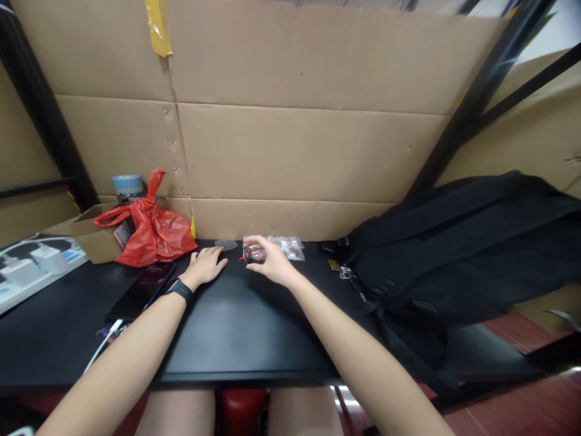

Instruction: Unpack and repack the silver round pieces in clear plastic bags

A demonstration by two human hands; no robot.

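My left hand (207, 265) lies on the black table, fingers spread, with a dark band on the wrist. Just beyond its fingertips is a thin, clear plastic piece (227, 244). Thumb and fingers of my right hand (272, 261) curve around a small round, shiny, see-through thing (254, 253) with red showing in it; its exact kind is too small to make out. A bit of red pokes out at its left side. Behind the right hand, clear plastic packets (290, 247) with red bits lie against the cardboard wall.
At left stand a red plastic bag (157, 233), a cardboard box (97, 233), a blue-lidded container (128, 184) and a white power strip (40, 272). A dark phone or tablet (140, 292) lies by my left forearm. A large black backpack (463, 242) fills the right side, keys (347, 274) beside it.
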